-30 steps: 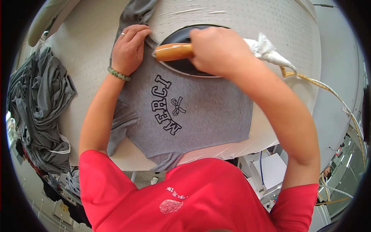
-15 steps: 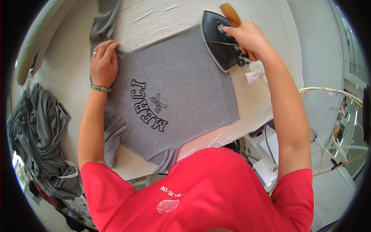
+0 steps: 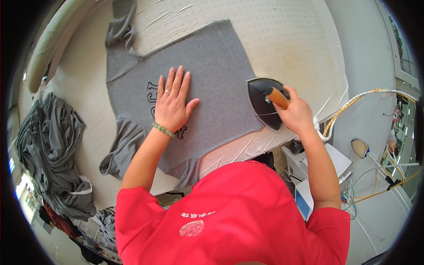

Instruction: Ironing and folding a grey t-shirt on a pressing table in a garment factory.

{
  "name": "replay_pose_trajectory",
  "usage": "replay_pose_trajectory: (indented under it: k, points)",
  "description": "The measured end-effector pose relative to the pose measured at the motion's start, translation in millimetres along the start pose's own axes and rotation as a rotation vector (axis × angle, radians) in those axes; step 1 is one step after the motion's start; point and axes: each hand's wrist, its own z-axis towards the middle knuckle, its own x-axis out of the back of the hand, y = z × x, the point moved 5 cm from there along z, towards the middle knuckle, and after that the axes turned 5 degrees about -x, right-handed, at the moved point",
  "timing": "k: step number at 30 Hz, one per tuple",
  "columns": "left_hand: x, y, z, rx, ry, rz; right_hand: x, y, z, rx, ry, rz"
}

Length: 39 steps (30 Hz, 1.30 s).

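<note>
A grey sweatshirt (image 3: pixel 221 79) with dark lettering across its chest lies spread on the padded ironing table (image 3: pixel 291 44). My left hand (image 3: pixel 173 104) rests flat on the chest, fingers stretched out, covering much of the lettering. The wooden handle of a black iron (image 3: pixel 260 99) is gripped in my right hand (image 3: pixel 295 110). That iron sits at the sweatshirt's right edge, its front part over the hem and the rest past it. One sleeve (image 3: pixel 120 37) runs toward the far edge, rumpled; the other sleeve (image 3: pixel 123 141) lies crumpled near my left forearm.
A heap of dark grey garments (image 3: pixel 51 150) hangs at the table's left side. White and yellow hoses (image 3: pixel 349 104) run off to the right. White boxes (image 3: pixel 324 161) stand below the table's near right edge. A padded roll (image 3: pixel 57 39) lies at the far left.
My right hand has brought the iron nearer along the sweatshirt's right edge. My left hand has left the far shoulder and now lies flat on the chest.
</note>
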Motion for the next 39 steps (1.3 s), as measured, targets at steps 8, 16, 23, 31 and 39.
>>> replay_pose_trajectory:
  k: [8, 16, 23, 31, 39]
  points:
    - [21, -135, 33, -0.139, 0.056, 0.157, -1, 2, 12, 0.174, 0.035, 0.206]
    - [90, -146, 98, 0.065, -0.322, 0.046, -48, -147, -65, 0.705, -0.089, -0.243]
    - [41, -189, 117, 0.059, -0.456, -0.193, -94, -245, -70, 0.978, -0.249, -0.345]
    - [58, -197, 115, 0.043, -0.184, -0.307, -46, -361, 24, 0.782, -0.112, -0.371]
    - [83, -141, -39, 0.543, 0.709, -1.092, -11, -273, 33, 0.541, -0.084, -0.180]
